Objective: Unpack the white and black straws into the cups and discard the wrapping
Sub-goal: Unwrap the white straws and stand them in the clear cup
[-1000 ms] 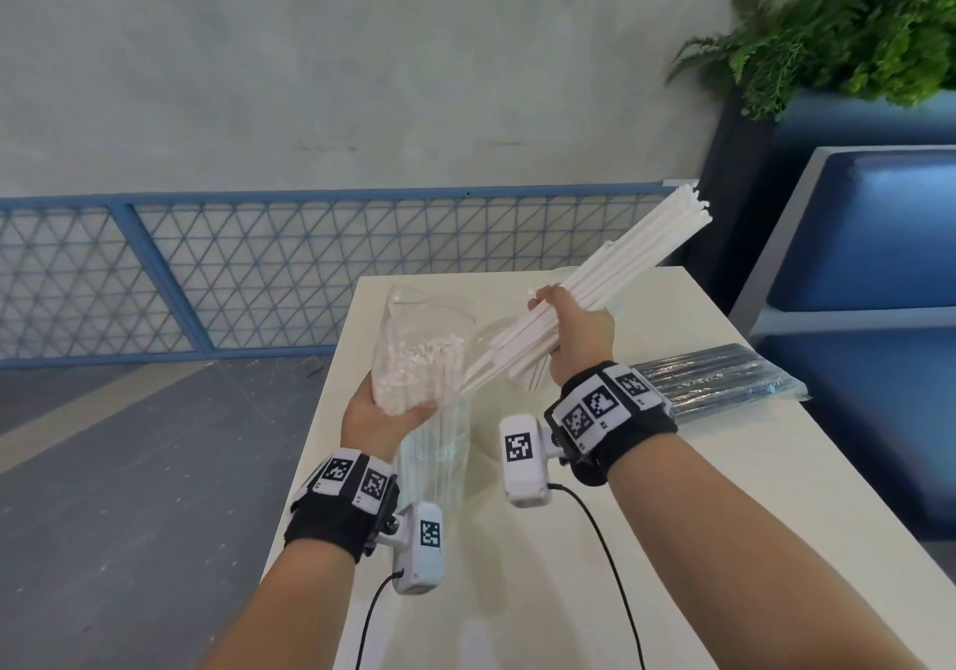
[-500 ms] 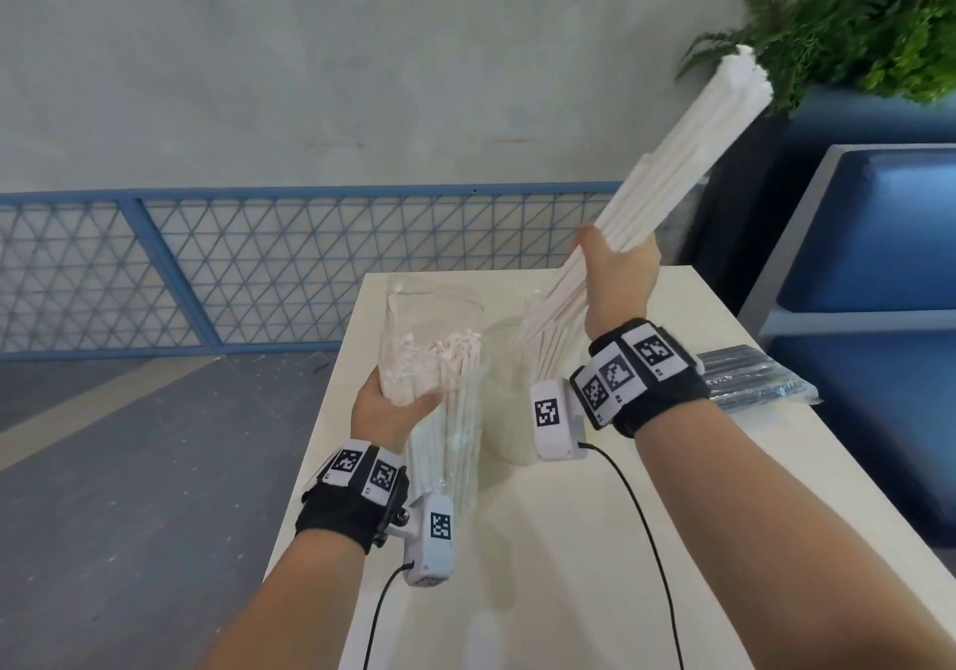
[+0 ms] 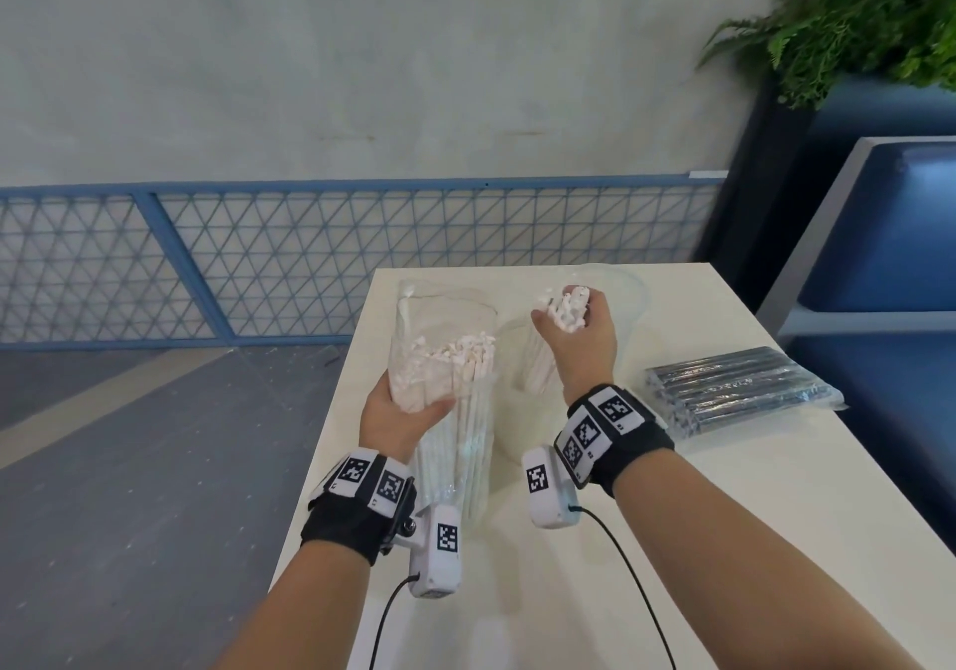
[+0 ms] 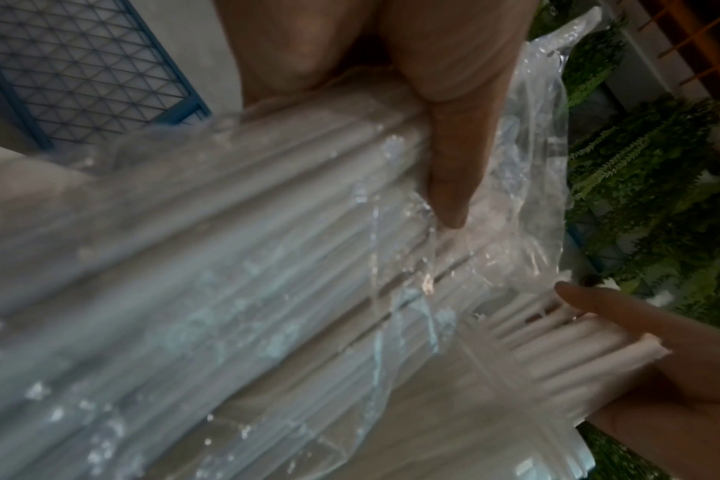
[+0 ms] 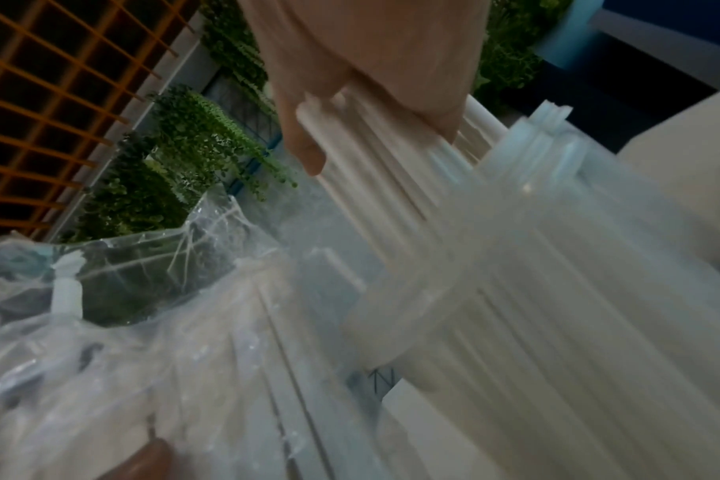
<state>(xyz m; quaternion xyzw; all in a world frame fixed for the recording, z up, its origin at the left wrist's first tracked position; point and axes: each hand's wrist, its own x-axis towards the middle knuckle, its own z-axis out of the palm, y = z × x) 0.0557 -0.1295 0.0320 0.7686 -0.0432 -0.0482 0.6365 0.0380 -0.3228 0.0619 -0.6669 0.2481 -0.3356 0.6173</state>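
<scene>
My left hand [image 3: 408, 410] grips an opened clear wrapping bag [image 3: 455, 462] that stands upright on the table with several white straws [image 3: 455, 353] inside. In the left wrist view my thumb [image 4: 448, 169] presses on the wrapping bag [image 4: 268, 259]. My right hand [image 3: 571, 325] is curled round the top of a bundle of white straws [image 3: 566, 307], whose lower ends stand inside a clear cup [image 3: 522, 374]. The right wrist view shows the fingers [image 5: 305, 143] round that bundle above the cup [image 5: 535, 259]. A sealed pack of black straws [image 3: 740, 390] lies to the right.
A second clear cup [image 3: 623, 289] stands behind my right hand. The white table [image 3: 646, 540] ends close on the left, with grey floor below. A blue mesh fence runs behind, and a blue bench and a plant stand at the right.
My right hand lifted the bundle of white straws out of the bag, swung it upright and lowered it into the clear cup. My left hand stayed on the bag.
</scene>
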